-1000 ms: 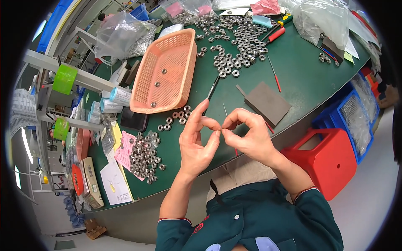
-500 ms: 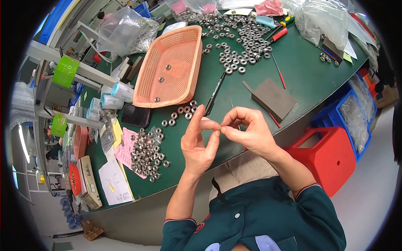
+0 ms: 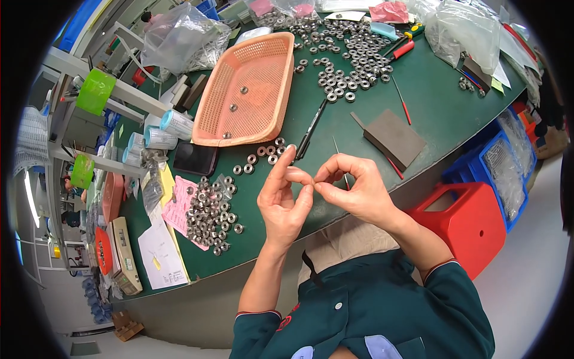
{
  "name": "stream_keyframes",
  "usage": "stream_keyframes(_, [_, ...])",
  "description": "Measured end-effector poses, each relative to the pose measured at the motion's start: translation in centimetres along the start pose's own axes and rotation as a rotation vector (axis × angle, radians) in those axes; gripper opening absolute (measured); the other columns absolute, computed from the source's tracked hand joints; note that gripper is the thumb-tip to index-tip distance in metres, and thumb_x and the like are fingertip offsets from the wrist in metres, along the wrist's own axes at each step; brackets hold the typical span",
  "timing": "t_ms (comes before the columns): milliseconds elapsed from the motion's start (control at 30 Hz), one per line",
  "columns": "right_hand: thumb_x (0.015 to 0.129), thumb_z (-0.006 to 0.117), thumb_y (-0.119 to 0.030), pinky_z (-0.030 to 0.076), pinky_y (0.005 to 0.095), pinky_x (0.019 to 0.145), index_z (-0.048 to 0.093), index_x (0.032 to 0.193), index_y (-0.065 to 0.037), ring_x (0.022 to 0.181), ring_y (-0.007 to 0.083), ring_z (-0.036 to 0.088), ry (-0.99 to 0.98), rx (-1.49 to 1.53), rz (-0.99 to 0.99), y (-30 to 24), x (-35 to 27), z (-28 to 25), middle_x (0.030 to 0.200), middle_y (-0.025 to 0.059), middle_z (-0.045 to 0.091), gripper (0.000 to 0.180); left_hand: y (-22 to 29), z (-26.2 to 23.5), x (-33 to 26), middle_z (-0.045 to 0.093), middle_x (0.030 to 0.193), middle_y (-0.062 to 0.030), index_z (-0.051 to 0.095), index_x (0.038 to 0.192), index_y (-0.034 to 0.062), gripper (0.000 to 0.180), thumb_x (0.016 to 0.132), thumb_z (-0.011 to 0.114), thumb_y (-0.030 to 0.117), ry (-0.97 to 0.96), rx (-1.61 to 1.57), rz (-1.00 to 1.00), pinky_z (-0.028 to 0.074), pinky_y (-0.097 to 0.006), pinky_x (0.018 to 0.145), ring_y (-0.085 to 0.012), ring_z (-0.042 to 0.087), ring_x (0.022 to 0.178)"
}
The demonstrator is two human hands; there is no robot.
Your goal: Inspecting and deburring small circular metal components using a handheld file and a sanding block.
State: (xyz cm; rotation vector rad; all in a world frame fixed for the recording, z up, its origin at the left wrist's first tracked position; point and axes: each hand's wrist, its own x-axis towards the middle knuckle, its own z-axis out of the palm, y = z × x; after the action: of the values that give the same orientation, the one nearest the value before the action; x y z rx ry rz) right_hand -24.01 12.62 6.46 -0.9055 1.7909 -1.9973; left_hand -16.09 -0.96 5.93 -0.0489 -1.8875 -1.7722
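Note:
My left hand (image 3: 283,206) and my right hand (image 3: 353,188) meet fingertip to fingertip above the front edge of the green table (image 3: 382,90). Thumb and index finger of each are pinched together, and whatever lies between them is too small or hidden to make out. Left of my left hand, a heap of small metal rings (image 3: 209,209) lies partly on a pink sheet (image 3: 177,210). A smaller group of rings (image 3: 261,151) sits just beyond that hand. Close to my right hand lie a thin red-handled tool (image 3: 346,181) and a dark grey block (image 3: 394,139).
An orange mesh basket (image 3: 248,84) holds several rings. Behind it spread many more rings (image 3: 359,66). A black pen (image 3: 311,128), a phone (image 3: 195,160) and a red-handled screwdriver (image 3: 403,50) lie on the table. At the right stand a red stool (image 3: 463,221) and blue crates (image 3: 499,161).
Both hands keep the same fingertip-to-fingertip pinch with hardly any movement. The view has shifted slightly, so the table and the things on it appear a little displaced.

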Motion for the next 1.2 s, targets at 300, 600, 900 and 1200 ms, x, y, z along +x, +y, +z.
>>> stream_keyframes(300, [0.072, 0.065, -0.005, 0.048, 0.0289, 0.064, 0.063, 0.080, 0.000, 0.069, 0.0159, 0.061, 0.026, -0.079, -0.063, 0.03, -0.26, 0.27, 0.073, 0.0068, 0.064, 0.010, 0.28, 0.27, -0.24, 0.059, 0.077, -0.0017, 0.042, 0.134, -0.0014, 0.063, 0.073, 0.055, -0.012, 0.023, 0.036, 0.015, 0.039, -0.028, 0.092, -0.0090, 0.056, 0.078])
stream_keyframes(600, [0.071, 0.066, -0.005, 0.048, 0.0300, 0.063, 0.063, 0.078, 0.001, 0.068, 0.0167, 0.061, 0.034, -0.084, -0.070, 0.04, -0.29, 0.05, 0.072, 0.0078, 0.065, 0.009, -0.03, 0.15, -0.65, 0.062, 0.078, -0.0045, 0.047, 0.132, 0.0017, 0.061, 0.074, 0.059, -0.011, 0.026, 0.251, 0.156, 0.043, -0.030, 0.088, -0.0121, 0.058, 0.075])
stream_keyframes(900, [0.072, 0.064, -0.007, 0.050, 0.0256, 0.065, 0.065, 0.079, 0.004, 0.067, 0.0116, 0.062, -0.020, 0.016, 0.070, -0.38, -0.06, -0.43, 0.071, 0.0073, 0.066, 0.012, 0.26, 0.39, -0.64, 0.062, 0.076, -0.0059, 0.049, 0.130, 0.0023, 0.061, 0.072, 0.060, -0.011, 0.002, 0.399, 0.227, 0.046, -0.032, 0.086, -0.0143, 0.059, 0.073])
stream_keyframes(1200, [0.074, 0.067, -0.005, 0.048, 0.0232, 0.066, 0.065, 0.080, 0.002, 0.069, 0.0080, 0.058, -0.062, 0.107, 0.110, 0.21, -0.01, -0.56, 0.074, 0.0028, 0.064, 0.010, 0.01, 0.21, -0.90, 0.063, 0.077, -0.0057, 0.049, 0.130, 0.0018, 0.061, 0.071, 0.061, -0.011, 0.011, 0.374, 0.216, 0.046, -0.032, 0.087, -0.0145, 0.059, 0.074])
